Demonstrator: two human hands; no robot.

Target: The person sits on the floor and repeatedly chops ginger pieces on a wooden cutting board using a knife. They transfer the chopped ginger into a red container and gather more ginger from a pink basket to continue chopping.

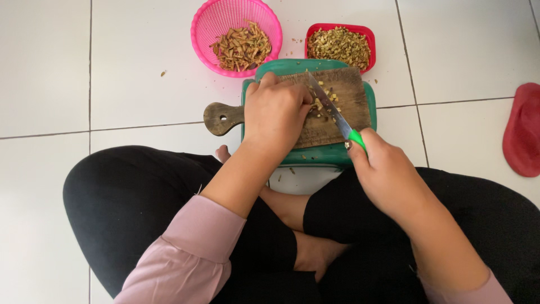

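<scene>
Head view: my left hand (275, 115) pinning stalk pieces (323, 104) on wooden cutting board (337, 110), fingers curled shut. Right hand (382, 169) clamped on green-handled knife (334, 111). Blade touching fingertips; slip could nick them. Board overhangs green stool (315, 155), could tip.

The left hand (277, 112) covered whatever it pinned on the wooden board (343, 93), and the right hand (388, 177) hid most of the knife's green handle (356, 139). The red object (523, 129) at right ran off the edge.
</scene>
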